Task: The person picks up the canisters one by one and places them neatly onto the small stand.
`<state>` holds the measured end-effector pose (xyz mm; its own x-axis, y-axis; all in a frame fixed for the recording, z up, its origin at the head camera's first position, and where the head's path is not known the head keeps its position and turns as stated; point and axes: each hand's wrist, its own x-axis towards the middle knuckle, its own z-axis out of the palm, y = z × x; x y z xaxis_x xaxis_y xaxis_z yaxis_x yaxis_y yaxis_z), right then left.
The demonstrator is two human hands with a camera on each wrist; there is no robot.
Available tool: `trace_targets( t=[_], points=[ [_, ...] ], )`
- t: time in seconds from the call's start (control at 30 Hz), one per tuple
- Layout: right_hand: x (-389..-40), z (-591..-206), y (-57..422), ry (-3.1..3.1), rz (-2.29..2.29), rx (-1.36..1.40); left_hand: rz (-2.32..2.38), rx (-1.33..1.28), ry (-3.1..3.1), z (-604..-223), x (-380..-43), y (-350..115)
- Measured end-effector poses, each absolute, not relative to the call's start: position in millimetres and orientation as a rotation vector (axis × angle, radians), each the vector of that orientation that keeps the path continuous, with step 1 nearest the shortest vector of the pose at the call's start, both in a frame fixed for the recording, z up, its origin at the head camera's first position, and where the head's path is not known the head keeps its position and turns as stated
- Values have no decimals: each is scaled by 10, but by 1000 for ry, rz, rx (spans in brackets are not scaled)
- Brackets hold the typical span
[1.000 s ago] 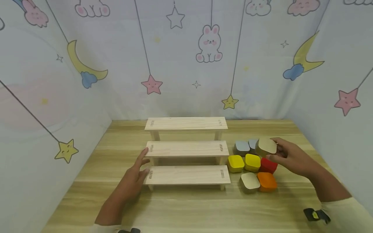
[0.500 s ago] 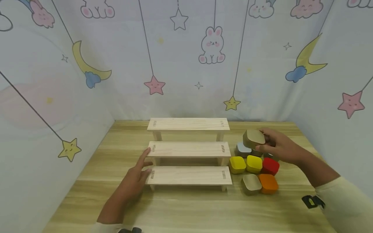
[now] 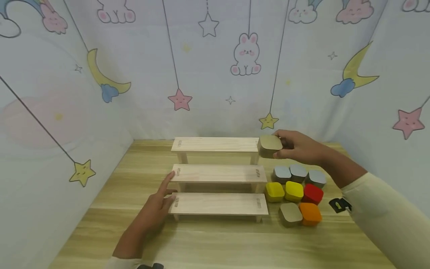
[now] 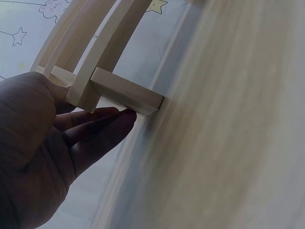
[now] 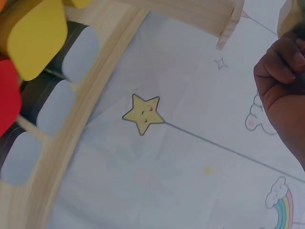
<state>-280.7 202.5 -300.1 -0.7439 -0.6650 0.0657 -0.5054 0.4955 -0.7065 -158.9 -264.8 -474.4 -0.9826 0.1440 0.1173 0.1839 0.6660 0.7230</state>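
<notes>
A beige rounded square block [image 3: 270,144] is pinched between the thumb and fingers of my right hand [image 3: 299,147]. It is held up at the right end of the top board of a pale wooden three-step shelf [image 3: 220,173], overlapping that end in the head view. My left hand [image 3: 156,203] touches the shelf's left side. Its index fingertip lies at the middle board and its thumb at the lowest one. Up close in the left wrist view, straight fingers [image 4: 102,136] reach under a board to its leg. The right wrist view catches only part of the right hand [image 5: 283,71].
Right of the shelf, more blocks stand close together on the wood-grain table [image 3: 215,243]: several grey-topped ones [image 3: 298,172], two yellow [image 3: 293,191], one red [image 3: 313,193], one orange [image 3: 310,214] and another beige block [image 3: 290,214]. A printed cloth [image 3: 215,74] walls the back and sides.
My right hand has lifted the beige block from over the grey-topped blocks and carried it left and back to the top board. The left hand stays at the shelf's side.
</notes>
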Motion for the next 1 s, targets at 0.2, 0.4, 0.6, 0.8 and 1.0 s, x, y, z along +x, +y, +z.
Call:
trace_targets(
  t=[0.2, 0.4, 0.6, 0.8, 1.0],
  points=[
    [-2924, -2838, 1711, 2424, -1056, -996, -1203, -258, -2828, -4755, -1592, -2651],
    [-3066, -2658, 1475, 2337, -1084, -961, -1186, -268, -2826, -4748, -1600, -2637],
    [-3219, -2654, 1214, 2354, -1024, -953, -1203, -261, -2820, -4766, -1611, -2615],
    [-3308, -2678, 898, 2335, -1039, -969, -1210, -268, -2825, -4769, -1615, -2598],
    [-3371, -2701, 516, 2271, -1069, -959, -1194, -230, -2845, -4733, -1598, -2616]
  ],
)
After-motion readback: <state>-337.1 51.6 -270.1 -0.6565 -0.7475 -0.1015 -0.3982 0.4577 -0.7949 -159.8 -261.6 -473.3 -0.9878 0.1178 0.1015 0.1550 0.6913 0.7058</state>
